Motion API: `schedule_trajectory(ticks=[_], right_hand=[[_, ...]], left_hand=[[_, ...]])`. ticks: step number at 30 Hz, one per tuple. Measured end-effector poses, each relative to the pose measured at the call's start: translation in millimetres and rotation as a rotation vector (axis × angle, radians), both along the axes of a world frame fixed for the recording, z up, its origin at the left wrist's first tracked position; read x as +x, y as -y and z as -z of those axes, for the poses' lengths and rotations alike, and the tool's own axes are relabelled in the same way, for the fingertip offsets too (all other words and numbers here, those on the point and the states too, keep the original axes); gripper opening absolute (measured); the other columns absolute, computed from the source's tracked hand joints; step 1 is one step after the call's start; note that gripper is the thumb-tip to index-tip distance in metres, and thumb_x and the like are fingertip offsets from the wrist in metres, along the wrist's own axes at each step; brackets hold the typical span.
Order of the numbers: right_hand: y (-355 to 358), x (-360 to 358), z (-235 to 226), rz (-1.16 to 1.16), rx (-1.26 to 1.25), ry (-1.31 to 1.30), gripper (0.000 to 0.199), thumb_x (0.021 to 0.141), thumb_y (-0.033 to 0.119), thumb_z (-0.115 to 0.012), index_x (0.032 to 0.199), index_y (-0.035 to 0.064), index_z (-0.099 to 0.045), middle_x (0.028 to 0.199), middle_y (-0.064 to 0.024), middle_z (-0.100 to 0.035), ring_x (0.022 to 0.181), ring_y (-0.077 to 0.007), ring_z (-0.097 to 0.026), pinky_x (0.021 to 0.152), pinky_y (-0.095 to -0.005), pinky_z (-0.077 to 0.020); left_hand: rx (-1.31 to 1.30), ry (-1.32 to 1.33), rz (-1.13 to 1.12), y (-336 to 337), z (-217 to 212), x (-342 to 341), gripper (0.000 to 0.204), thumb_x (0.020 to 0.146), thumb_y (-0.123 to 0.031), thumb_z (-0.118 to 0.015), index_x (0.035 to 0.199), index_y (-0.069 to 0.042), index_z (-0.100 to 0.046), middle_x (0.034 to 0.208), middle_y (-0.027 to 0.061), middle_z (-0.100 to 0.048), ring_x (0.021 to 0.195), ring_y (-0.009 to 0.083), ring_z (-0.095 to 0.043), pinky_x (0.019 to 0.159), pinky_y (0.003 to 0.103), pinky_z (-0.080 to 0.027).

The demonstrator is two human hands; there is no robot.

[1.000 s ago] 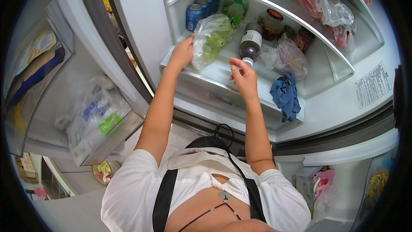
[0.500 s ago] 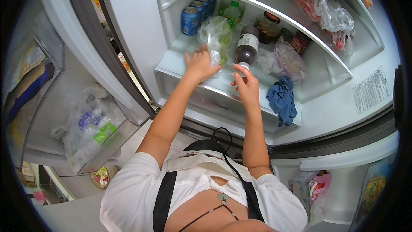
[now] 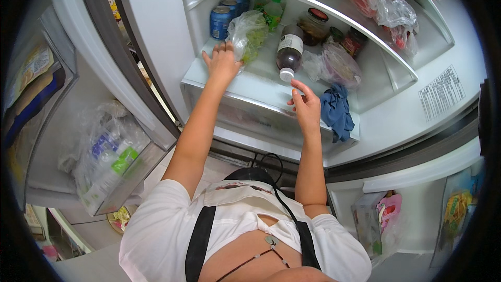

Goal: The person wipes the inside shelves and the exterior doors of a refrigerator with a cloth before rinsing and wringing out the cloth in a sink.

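In an open refrigerator, my left hand (image 3: 222,66) reaches over the lower shelf with fingers spread. Its fingertips are against a clear plastic bag of green produce (image 3: 248,39), which does not look gripped. My right hand (image 3: 307,103) is raised near the shelf's front edge, thumb and fingers apart, holding nothing. Just beyond its fingertips, a dark bottle with a white cap (image 3: 290,52) lies with its cap toward me. A blue cloth (image 3: 337,112) hangs over the shelf's front edge, right beside my right hand.
Blue cans (image 3: 220,23) line the left of the shelf, next to a green bottle (image 3: 273,13). Jars (image 3: 313,26) and a knotted plastic bag (image 3: 340,66) stand at right. A glass shelf (image 3: 334,12) overhangs them. An open door with a bin (image 3: 122,180) is at left.
The bag of green produce has moved deeper and leftward on the shelf, with my left hand following it. My right hand has drawn back slightly from the bottle's cap. The view has shifted a little.
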State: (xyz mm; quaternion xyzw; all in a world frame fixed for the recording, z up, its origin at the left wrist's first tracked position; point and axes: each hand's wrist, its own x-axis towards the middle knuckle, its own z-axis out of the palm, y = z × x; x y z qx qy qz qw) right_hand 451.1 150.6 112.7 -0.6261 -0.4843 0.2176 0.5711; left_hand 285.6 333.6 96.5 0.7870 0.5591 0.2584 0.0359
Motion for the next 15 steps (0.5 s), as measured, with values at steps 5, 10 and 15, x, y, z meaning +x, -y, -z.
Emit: schedule_trajectory(ticks=[5, 10, 15], right_hand=[[17, 8, 0, 0.062, 0.013, 0.012, 0.028, 0.085, 0.014, -0.053, 0.113, 0.0086, -0.058, 0.102, -0.0025, -0.062, 0.066, -0.0070, -0.057, 0.053, -0.0199, -0.0423], [40, 42, 16, 0.374, 0.121, 0.375, 0.022, 0.084, 0.012, -0.055, 0.104, 0.0059, -0.062, 0.097, -0.0047, -0.063, 0.073, -0.0097, -0.058, 0.063, -0.0230, -0.0456], [58, 95, 23, 0.640, 0.098, 0.823, 0.037, 0.076, 0.024, -0.062, 0.108, 0.0071, -0.059, 0.116, -0.0151, -0.054, 0.105, -0.0336, -0.050, 0.091, -0.0387, -0.0380]], left_hand=[[0.104, 0.163, 0.052, 27, 16, -9, 0.064, 0.073, -0.031, -0.065, 0.127, -0.006, -0.039, 0.129, 0.0114, -0.044, 0.122, 0.0280, -0.037, 0.099, 0.060, -0.018], [0.352, 0.458, 0.197, 50, 22, -34, 0.039, 0.078, -0.018, -0.059, 0.115, -0.006, -0.051, 0.117, 0.0117, -0.053, 0.113, 0.0288, -0.046, 0.098, 0.048, -0.027], [0.293, 0.552, 0.228, 67, 17, -44, 0.025, 0.079, -0.010, -0.056, 0.103, -0.004, -0.059, 0.107, 0.0124, -0.058, 0.101, 0.0289, -0.053, 0.087, 0.037, -0.040]])
